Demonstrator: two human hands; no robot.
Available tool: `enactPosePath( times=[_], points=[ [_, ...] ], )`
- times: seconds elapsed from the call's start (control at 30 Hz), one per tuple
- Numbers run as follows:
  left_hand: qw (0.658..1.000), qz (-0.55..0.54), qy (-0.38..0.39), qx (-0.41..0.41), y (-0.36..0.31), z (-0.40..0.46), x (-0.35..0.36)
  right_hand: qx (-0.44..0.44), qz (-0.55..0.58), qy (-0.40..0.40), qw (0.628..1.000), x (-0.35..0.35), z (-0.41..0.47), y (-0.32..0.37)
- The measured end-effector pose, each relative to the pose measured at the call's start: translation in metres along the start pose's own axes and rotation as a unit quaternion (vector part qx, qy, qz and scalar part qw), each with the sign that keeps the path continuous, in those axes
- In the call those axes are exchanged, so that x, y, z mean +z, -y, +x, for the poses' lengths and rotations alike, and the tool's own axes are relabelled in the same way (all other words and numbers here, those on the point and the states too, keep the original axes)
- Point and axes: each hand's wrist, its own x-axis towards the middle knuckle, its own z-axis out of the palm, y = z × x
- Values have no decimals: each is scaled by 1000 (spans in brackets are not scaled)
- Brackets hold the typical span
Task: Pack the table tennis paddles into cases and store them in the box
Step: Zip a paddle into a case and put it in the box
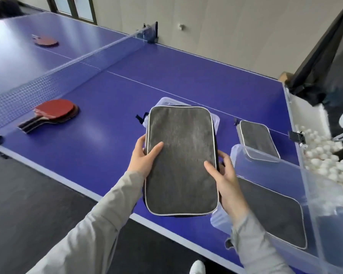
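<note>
We hold the grey rectangular fabric paddle case with pale piping above the near edge of the blue bench, our left hand gripping its left long side and our right hand its right, thumbs on top. Its long axis runs away from us, while the clear plastic storage box, with another grey case already inside, sits just beside our right hand, so we judge a short rightward carry comes next. 1 stack of red-faced paddles lies near the left edge, beside the net.
</note>
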Motion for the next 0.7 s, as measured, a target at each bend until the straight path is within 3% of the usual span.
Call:
enactPosePath(
  times=[0.17, 0.37, 0.53, 0.7],
  points=[
    [999, -11, -33, 22, -12, -13, -66, 31, -12, 45, 998, 58, -17, -22],
    [994, 54, -77, 60, -19, -12, -117, 13, -103, 53, 993, 102, -13, -39],
    [969, 187, -124, 102, -21, 8, -153, -63, -171, 42, 982, 144, 18, -26],
    [932, 320, -109, 128, -31, 43, -180, -182, -232, 59, 954, 203, 69, 15]
  ],
)
